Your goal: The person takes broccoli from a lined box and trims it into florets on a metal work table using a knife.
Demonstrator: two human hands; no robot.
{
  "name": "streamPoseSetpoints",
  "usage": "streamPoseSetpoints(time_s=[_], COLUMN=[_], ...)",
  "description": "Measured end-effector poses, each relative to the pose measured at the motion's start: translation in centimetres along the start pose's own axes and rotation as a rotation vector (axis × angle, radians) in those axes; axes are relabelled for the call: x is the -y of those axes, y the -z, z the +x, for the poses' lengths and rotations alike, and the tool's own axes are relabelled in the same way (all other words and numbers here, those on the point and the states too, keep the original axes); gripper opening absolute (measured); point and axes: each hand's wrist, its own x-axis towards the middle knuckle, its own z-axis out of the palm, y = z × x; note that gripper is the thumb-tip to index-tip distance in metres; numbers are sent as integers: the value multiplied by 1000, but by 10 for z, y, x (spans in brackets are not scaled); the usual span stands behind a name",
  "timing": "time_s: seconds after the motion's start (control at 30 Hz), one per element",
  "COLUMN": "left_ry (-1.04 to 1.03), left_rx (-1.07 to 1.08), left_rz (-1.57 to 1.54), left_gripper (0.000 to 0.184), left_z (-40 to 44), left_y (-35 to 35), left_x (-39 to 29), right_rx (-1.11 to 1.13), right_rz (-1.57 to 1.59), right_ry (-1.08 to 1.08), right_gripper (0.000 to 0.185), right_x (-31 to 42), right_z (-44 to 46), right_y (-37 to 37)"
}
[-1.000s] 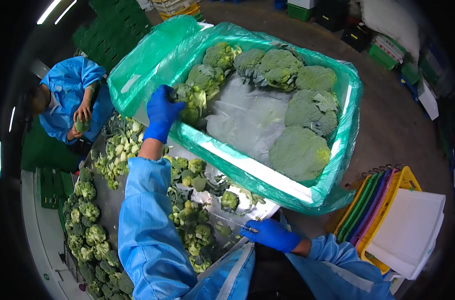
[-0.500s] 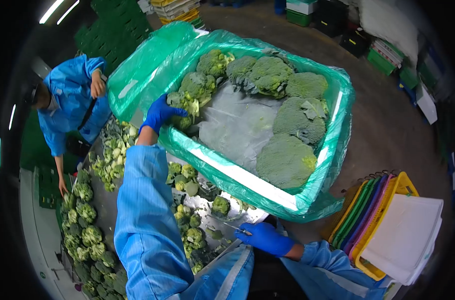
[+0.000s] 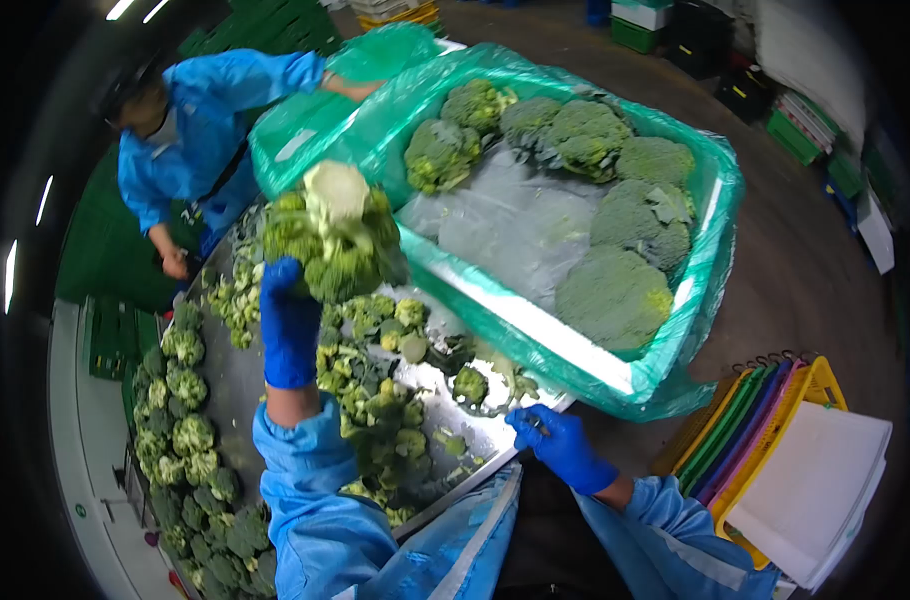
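My left hand [image 3: 289,325], in a blue glove, holds a broccoli head [image 3: 335,240] with its pale cut stem facing up, left of the crate. A crate [image 3: 535,335] lined with green plastic holds broccoli heads along its back and right sides, with its grey bottom showing between them. My right hand [image 3: 565,445], also gloved, is closed around a small knife, mostly hidden, at the table's near edge. Cut broccoli pieces [image 3: 385,400] lie on the metal table [image 3: 237,385] beneath my left arm.
Many broccoli heads [image 3: 190,435] are piled along the table's left side. Another person [image 3: 200,135] in blue stands at the upper left, one arm reaching toward the green plastic. Coloured trays [image 3: 745,430] and white sheets [image 3: 810,480] stand at the lower right.
My left hand has lifted the broccoli head out of the crate's left side and turned its stem upward. The other person's arm has extended toward the plastic.
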Motion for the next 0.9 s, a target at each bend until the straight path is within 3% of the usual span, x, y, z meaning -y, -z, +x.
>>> streamPoseSetpoints(time_s=[0.03, 0.1, 0.17, 0.23, 0.33, 0.43, 0.57, 0.63, 0.7, 0.77, 0.87, 0.9], left_ry=[138, 258, 454, 551, 703, 684, 712, 715, 587, 291, 239, 295], left_rx=[-9, 4, -131, -268, -272, -269, -279, -457, -462, -451, -469, -494], left_rz=[-86, -75, -194, -225, -367, -313, -308, -260, -226, 63, 100, -37], left_gripper=[42, 46, 51, 42, 33, 32, 31, 31, 35, 42, 35, 19], left_z=[-33, -88, -125, -157, -190, -212, -228, -234, -245, -243, -249, -240], left_y=[1, -19, 0, 32, 29, 36, 56, 55, 72, 35, 85, 81], left_x=[-3, 4, 22, 45, 51, 52, 51, 56, 48, 10, -13, -16], right_rx=[-25, 3, 30, 25, 121, 217, 153, 81, 76, -53, 96, 140], right_rz=[80, -139, -257, -428, -602, -676, -845, -816, -880, -1001, -512, -441], right_ry=[87, 187, 363, 531, 597, 598, 593, 592, 394, 275, -206, -84], right_gripper=[18, 19, 20, 19, 25, 30, 25, 21, 22, 24, 29, 30], right_x=[12, 32, 55, 64, 63, 67, 58, 28, -23, -49, 1, 0], right_z=[0, 5, 9, 19, 33, 40, 49, 53, 46, 28, 29, 34], right_y=[-4, -7, -13, -24, -35, -51, -62, -55, -38, -20, -51, -59])
